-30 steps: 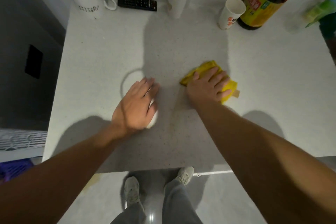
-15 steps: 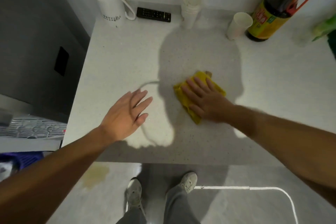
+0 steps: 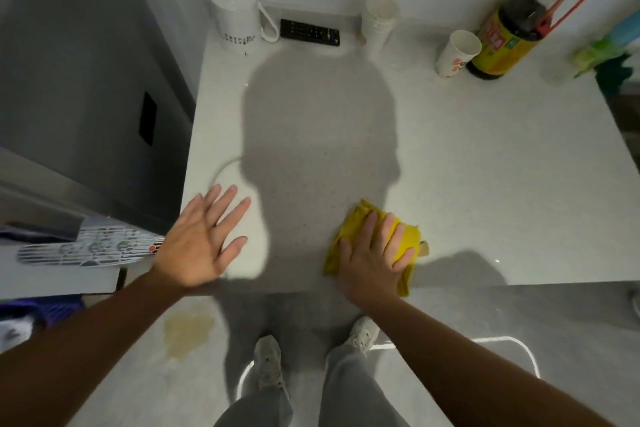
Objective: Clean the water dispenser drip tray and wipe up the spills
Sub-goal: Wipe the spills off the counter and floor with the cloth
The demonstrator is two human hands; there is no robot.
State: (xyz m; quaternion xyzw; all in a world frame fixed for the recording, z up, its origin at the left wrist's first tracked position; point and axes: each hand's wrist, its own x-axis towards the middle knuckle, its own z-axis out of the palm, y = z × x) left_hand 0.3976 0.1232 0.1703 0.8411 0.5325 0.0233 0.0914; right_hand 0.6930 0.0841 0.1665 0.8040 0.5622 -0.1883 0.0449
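Note:
A yellow cloth [image 3: 356,222] lies crumpled near the front edge of the white speckled counter [image 3: 485,166]. My right hand [image 3: 374,260] presses flat on it with straight fingers. My left hand [image 3: 201,239] is spread open at the counter's front left corner, fingers straight, holding nothing. A faint curved water mark [image 3: 225,165] shows on the counter beyond my left hand. The grey water dispenser [image 3: 86,97] stands left of the counter, its slotted white drip tray grille [image 3: 90,250] low at the left. A yellowish spill [image 3: 187,326] stains the floor below the counter edge.
Along the back wall stand a white kettle [image 3: 235,17], a black remote [image 3: 310,32], stacked paper cups [image 3: 377,24], a single paper cup [image 3: 457,52], and a dark bottle with yellow label [image 3: 502,38]. Green items [image 3: 602,59] sit far right. My feet [image 3: 270,367] stand below the counter.
My right hand has slid the yellow cloth toward the counter's front edge. My left hand stays spread near the front left corner. The view has shifted back and left, showing more floor.

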